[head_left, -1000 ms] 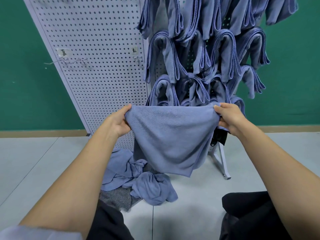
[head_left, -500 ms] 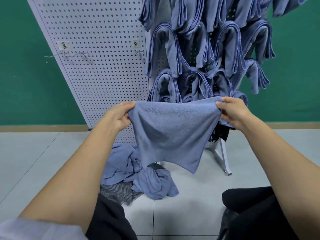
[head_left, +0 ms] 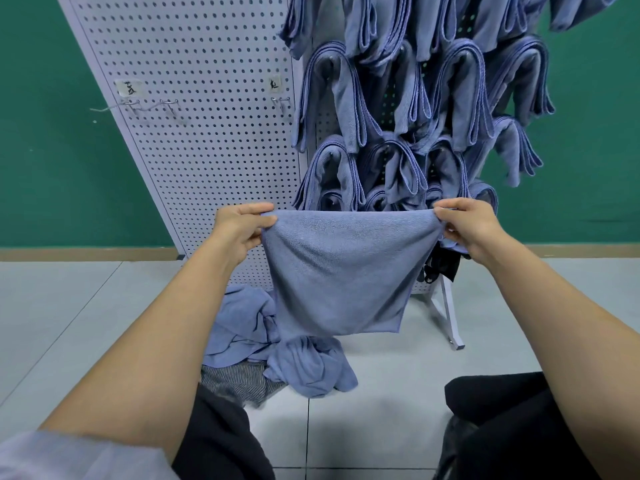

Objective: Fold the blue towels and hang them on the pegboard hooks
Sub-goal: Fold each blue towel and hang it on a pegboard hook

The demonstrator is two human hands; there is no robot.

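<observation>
The left hand [head_left: 239, 230] and right hand [head_left: 467, 226] each pinch a top corner of 1 blue terry towel [head_left: 339, 271]; the white perforated pegboard [head_left: 207, 150] at 12 o'clock carries 2 handwritten labels [head_left: 129, 87], unreadable.

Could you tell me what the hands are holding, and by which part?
The left hand and right hand pinch one blue towel by its two upper corners.

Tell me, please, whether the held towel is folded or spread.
Folded: the towel, pinched by left hand and right hand, has a rounded, hemless top.
</observation>
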